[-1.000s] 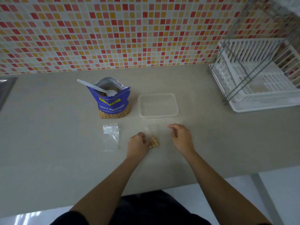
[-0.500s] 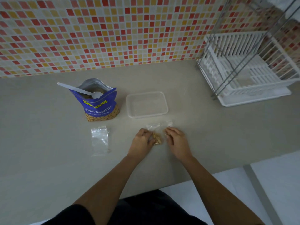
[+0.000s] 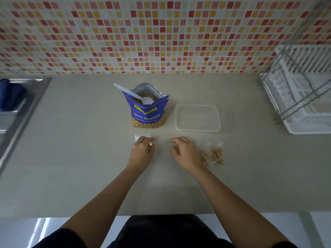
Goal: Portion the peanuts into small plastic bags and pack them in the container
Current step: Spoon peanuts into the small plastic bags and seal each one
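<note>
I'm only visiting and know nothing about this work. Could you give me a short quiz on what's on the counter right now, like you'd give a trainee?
1. True or false: the clear container already holds a bag of peanuts.
2. Where is the white spoon? A) standing in the open blue peanut pack B) in the container C) on the floor
3. Fill in: the bagged peanuts lie on the counter just beside the ___ hand.

Key
1. False: the container is empty.
2. A
3. right: they lie next to the right hand, which holds nothing.
</note>
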The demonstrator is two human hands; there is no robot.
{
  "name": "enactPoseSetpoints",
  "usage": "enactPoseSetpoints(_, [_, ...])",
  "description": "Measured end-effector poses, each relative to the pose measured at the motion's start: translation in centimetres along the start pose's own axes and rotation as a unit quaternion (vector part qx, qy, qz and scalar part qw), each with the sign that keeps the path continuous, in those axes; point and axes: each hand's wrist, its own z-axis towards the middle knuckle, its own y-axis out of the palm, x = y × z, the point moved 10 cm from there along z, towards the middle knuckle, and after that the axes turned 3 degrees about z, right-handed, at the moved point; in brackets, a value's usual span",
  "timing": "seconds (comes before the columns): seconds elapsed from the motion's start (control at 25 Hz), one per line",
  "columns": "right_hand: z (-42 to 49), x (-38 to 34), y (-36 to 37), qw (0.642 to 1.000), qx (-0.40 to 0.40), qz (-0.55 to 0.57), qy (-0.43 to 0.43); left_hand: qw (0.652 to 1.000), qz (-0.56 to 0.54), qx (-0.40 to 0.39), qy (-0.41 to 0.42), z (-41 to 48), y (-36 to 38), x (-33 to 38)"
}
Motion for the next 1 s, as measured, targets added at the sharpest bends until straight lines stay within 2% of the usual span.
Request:
enactPoseSetpoints(0.16, [2.7, -2.5, 5.0, 0.997, -0.04, 0.042, 0.058, 0.999, 0.041, 0.012, -0.024, 0.0, -2.7, -4.6])
enactPoseSetpoints(0.28, [3.8, -3.1, 6.7, 0.994, -0.042, 0.046, 0.092, 0.998, 0.06, -0.03, -0.005, 1.0, -2.1, -5.7])
enactPoseSetpoints(0.52, [4.3, -3.5, 6.4, 0.995, 0.009, 0.049, 0.086, 0.995, 0.063, -0.072, 0.008, 2.4, -1.1, -6.2])
enactPoseSetpoints(0.72, [4.0, -4.0, 6.1, 0.994, 0.044, 0.076, 0.063, 0.996, 0.054, -0.065, 0.031, 2.3, -1.2, -6.4])
enactPoseSetpoints(0.84, [3.6, -3.8, 6.8, 0.988, 0.023, 0.13, 0.077, 0.996, 0.051, -0.067, 0.04, 2.2, -1.4, -6.3])
enactPoseSetpoints(1.0, [3.5, -4.3, 7.4, 0.977, 0.008, 0.194, 0.083, 0.988, 0.121, -0.009, 0.096, 1.2, -3.1, -5.1])
